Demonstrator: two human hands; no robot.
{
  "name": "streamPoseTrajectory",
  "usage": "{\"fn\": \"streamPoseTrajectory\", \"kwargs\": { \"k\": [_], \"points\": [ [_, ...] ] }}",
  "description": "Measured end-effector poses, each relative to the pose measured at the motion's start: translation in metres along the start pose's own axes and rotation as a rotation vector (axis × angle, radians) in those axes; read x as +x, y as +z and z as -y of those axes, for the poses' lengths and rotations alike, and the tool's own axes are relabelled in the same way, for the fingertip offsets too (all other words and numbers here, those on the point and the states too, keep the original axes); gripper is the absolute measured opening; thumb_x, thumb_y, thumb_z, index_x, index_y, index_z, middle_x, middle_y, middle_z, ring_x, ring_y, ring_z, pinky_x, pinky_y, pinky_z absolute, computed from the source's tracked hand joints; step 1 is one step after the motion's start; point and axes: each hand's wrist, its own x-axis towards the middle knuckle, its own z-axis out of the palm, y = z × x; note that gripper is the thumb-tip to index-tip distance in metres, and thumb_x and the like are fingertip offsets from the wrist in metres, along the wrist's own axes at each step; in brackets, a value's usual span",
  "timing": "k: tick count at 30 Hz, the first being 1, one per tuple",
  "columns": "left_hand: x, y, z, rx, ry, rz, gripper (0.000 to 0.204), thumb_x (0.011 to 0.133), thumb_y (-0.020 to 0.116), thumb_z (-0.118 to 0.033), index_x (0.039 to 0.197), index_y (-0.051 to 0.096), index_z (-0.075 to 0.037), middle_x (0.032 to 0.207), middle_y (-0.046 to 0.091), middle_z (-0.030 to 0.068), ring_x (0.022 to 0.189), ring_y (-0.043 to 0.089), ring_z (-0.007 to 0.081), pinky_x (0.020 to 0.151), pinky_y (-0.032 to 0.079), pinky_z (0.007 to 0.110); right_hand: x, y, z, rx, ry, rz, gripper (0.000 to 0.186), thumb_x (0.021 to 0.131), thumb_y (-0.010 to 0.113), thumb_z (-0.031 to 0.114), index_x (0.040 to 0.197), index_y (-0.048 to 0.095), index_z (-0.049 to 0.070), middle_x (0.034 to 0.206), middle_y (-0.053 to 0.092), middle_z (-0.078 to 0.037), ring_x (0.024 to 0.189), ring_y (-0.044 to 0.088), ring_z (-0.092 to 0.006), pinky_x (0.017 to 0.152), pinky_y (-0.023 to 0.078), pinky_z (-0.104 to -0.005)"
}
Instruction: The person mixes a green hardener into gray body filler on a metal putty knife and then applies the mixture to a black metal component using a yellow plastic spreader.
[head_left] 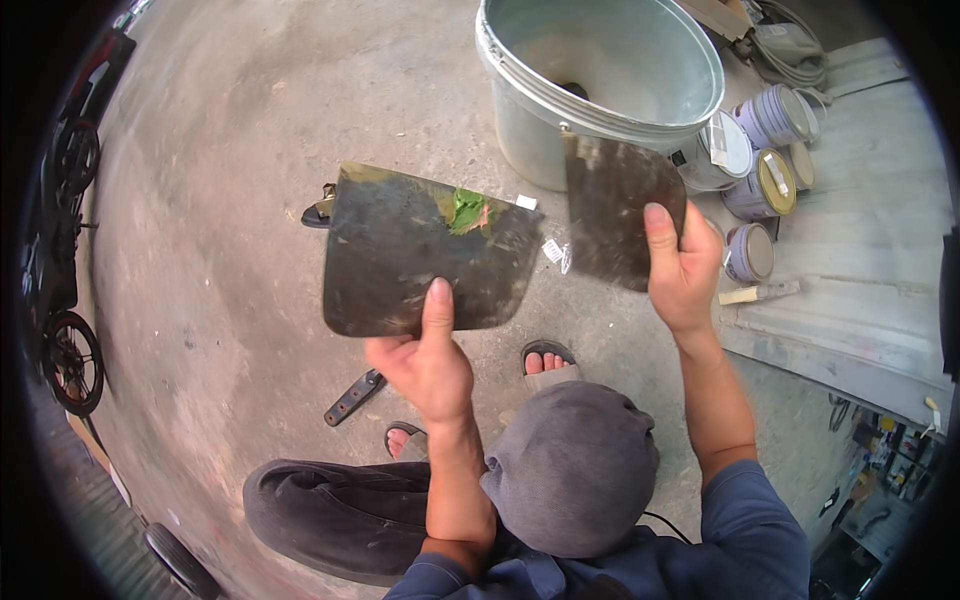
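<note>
- Grey cap (575, 470): nearest the camera, on the near side of the bucket (525, 130).
- Left hand (428, 375): holds the larger dark panel (415, 255), left of the bucket.
- Right hand (685, 275): holds the smaller dark panel (612, 215) (slightly blurred), overlapping the bucket in view.
- Caution: loose grip may drop either panel; careless swing may strike the bucket.

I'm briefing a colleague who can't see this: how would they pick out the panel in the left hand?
Find the big pale bucket at the top. Below and left of it, the left hand holds a dark flat panel. Unlike the smaller panel in the right hand, it bears a bright green patch.
</note>
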Motion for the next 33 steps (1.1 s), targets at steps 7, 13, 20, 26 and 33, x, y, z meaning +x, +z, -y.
{"fn": "streamPoseTrajectory", "kwargs": {
  "k": [7,13,20,26,33],
  "points": [
    [-0.02,0.016,0.031,0.24,0.205,0.056,0.017,0.096,0.062,0.0,0.113,0.062,0.006,0.108,0.068,0.0099,0.093,0.063,0.0128,0.085,0.05,0.027,0.004,0.059,0.016,0.271,-0.015,0.041,0.023,0.092,0.062,0.0,0.115,0.064,-0.003,0.1,0.07,-0.009,0.088,0.067,-0.0151,0.076,0.053,-0.029],
    [-0.018,0.014,0.034,0.25,0.112,-0.013,0.017,0.098,0.058,-0.001,0.111,0.062,0.008,0.103,0.07,0.0121,0.089,0.065,0.0132,0.077,0.051,0.027,-0.004,0.061,0.023,-0.246,-0.49,0.11,0.032,0.078,0.064,-0.002,0.109,0.066,-0.001,0.098,0.068,-0.014,0.087,0.07,-0.0281,0.07,0.059,-0.0345],
    [-0.014,0.009,0.033,0.217,0.074,-0.021,0.017,0.098,0.059,-0.001,0.111,0.06,0.009,0.102,0.07,0.0117,0.091,0.065,0.0133,0.078,0.052,0.027,-0.011,0.066,0.01,-0.455,-0.703,0.156,0.034,0.078,0.064,0.01,0.109,0.066,-0.002,0.103,0.068,-0.012,0.094,0.07,-0.0279,0.076,0.059,-0.0354],
    [-0.012,0.009,0.037,0.174,0.027,-0.049,0.017,0.097,0.06,0.0,0.111,0.061,0.009,0.105,0.069,0.0124,0.092,0.065,0.0139,0.08,0.052,0.028,-0.013,0.07,0.015,-0.432,-0.634,0.302,0.039,0.072,0.063,-0.001,0.111,0.067,-0.001,0.101,0.07,-0.014,0.086,0.071,-0.0299,0.074,0.06,-0.0371],
    [-0.008,0.005,0.034,0.154,0.01,-0.067,0.017,0.097,0.059,0.0,0.113,0.06,0.008,0.105,0.068,0.0115,0.091,0.064,0.0136,0.08,0.052,0.028,-0.006,0.07,0.012,-0.364,-0.527,0.29,0.036,0.074,0.062,-0.003,0.109,0.067,-0.001,0.101,0.069,-0.014,0.085,0.07,-0.0305,0.072,0.059,-0.0376]
  ]
}}
